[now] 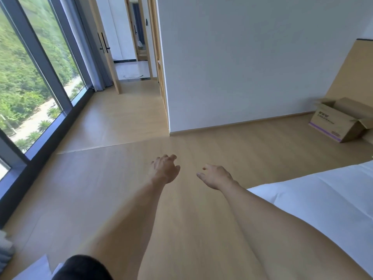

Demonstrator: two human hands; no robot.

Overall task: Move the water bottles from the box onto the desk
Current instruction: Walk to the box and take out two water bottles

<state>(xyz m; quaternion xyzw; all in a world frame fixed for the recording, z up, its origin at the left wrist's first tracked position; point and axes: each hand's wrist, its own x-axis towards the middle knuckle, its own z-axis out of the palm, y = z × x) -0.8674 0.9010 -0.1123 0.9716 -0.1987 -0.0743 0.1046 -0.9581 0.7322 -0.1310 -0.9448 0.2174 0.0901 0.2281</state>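
Over the wooden floor (pixel 125 122), both bare arms reach forward, side by side and apart from each other. On the left hand (pixel 164 168) the fingers (pixel 170 157) curl loosely downward and hold nothing. The right hand (pixel 217 175) is palm down with its fingers (pixel 201 174) relaxed and slightly spread, also holding nothing. Neither hand touches anything.

At the far right, well apart from both hands, the box (pixel 331 124) sits on the floor against the foot of a tan panel (pixel 351 77). It is brown cardboard with its top flaps folded open, a purple stripe along the bottom edge and some print on the side. Its inside cannot be seen from this angle, so I cannot tell whether bottles are in it. No table shows in the view.

A white wall (pixel 242 67) stands straight ahead, ending in a corner near the middle of the view. Left of that corner a passage runs back past wooden door frames (pixel 156 47) to a paler floor beyond. A large window (pixel 36 81) with dark frames fills the left side, with green trees and a road outside. A grey curtain (pixel 101 63) hangs at the window's far end. A bed (pixel 323 199) with white sheets takes up the lower right, just beside the right forearm. A dark sleeve (pixel 84 267) shows at the bottom edge on the left arm.
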